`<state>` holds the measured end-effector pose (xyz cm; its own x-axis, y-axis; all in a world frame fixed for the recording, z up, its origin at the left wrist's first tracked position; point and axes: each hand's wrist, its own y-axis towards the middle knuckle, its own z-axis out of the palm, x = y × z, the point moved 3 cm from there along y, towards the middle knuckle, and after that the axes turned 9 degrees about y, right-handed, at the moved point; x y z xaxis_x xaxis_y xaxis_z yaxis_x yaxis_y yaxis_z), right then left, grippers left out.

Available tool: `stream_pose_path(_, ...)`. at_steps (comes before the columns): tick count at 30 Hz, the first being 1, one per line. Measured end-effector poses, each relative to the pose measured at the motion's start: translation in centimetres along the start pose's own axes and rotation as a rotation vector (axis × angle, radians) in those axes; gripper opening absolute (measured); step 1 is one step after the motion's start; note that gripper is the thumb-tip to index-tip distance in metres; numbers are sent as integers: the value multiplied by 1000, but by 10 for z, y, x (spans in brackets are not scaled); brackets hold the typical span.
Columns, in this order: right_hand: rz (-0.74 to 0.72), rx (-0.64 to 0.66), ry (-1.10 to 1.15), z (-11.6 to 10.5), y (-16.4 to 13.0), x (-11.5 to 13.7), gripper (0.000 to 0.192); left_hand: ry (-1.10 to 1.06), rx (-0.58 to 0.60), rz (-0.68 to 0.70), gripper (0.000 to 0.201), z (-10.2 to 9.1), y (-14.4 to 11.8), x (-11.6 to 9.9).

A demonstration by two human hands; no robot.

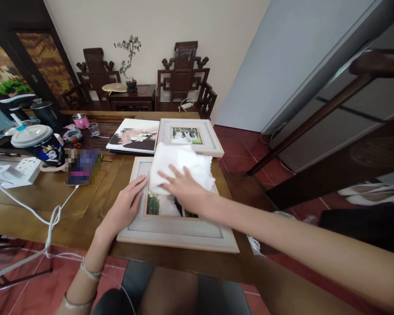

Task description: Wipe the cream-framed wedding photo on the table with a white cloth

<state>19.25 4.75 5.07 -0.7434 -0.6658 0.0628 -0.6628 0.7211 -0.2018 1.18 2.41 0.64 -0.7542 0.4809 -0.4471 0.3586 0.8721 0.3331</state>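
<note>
A long wooden table (95,183) of brown, visibly grained planks fills the lower left, its near edge running from 8 o'clock toward 4 o'clock. Beyond it, at 12 o'clock, two dark carved wooden chairs (183,74) flank a small side table against a pale wall.

At the centre lies the largest flat thing on the table, a rectangular picture frame (180,234) with a pale wood rim, a wide grey-white mat and a photograph under glass. Just past it, toward 12 o'clock, lies a smaller frame (191,136) of the same make, and at its 9 o'clock an unframed glossy photo print (134,135). A soft, crumpled white cloth (180,168) lies across the far part of the big frame, covering the top of its photograph.

At 9 o'clock stands a dark printed cup with a round white lid (39,142), with a white power strip (16,173) and a looping white cable (54,216) toward 8 o'clock.

The right hand (185,188) comes in from 4 o'clock on a long outstretched arm, palm down, fingers spread and flat, pressing on the cloth rather than clutching it. The left hand (126,205) rises from 7 o'clock, bangles at the wrist, its fingers loose and laid flat on the frame's left border, gripping nothing.
</note>
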Motion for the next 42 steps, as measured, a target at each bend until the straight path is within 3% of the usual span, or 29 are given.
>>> stream_pose_path(6,-230,233,239,-13,-66,61,79,34,14,-20,45,2,0,1)
stream_pose_path(9,-344,323,363,-19,-87,73,68,40,30,-16,45,1,0,0)
stream_pose_path(12,-356,392,380,-15,-88,71,73,33,33,-18,44,1,0,-1)
stream_pose_path(15,-281,331,352,-9,-72,58,76,22,17,-26,44,1,-1,1)
stream_pose_path(19,-86,139,126,3,-40,23,74,14,-8,-16,47,1,-2,2)
stream_pose_path(22,-36,-26,-1,9,-12,4,70,-8,-16,2,50,0,-3,0)
stream_pose_path(25,-33,-100,-25,12,12,1,67,-40,-28,-6,52,-3,-3,-2)
stream_pose_path(28,-103,-121,10,8,16,18,57,-71,-32,-38,56,-5,-3,-3)
stream_pose_path(31,-239,-44,94,-3,-7,46,48,-93,-25,-41,58,-7,-5,-4)
stream_pose_path(35,-378,150,209,-18,-54,68,65,-87,-12,-37,57,-7,-6,-4)
stream_pose_path(39,-310,197,256,-13,-84,51,59,8,52,-65,55,-3,-5,-1)
stream_pose_path(42,-214,122,291,1,-102,22,44,49,84,-55,50,1,-4,2)
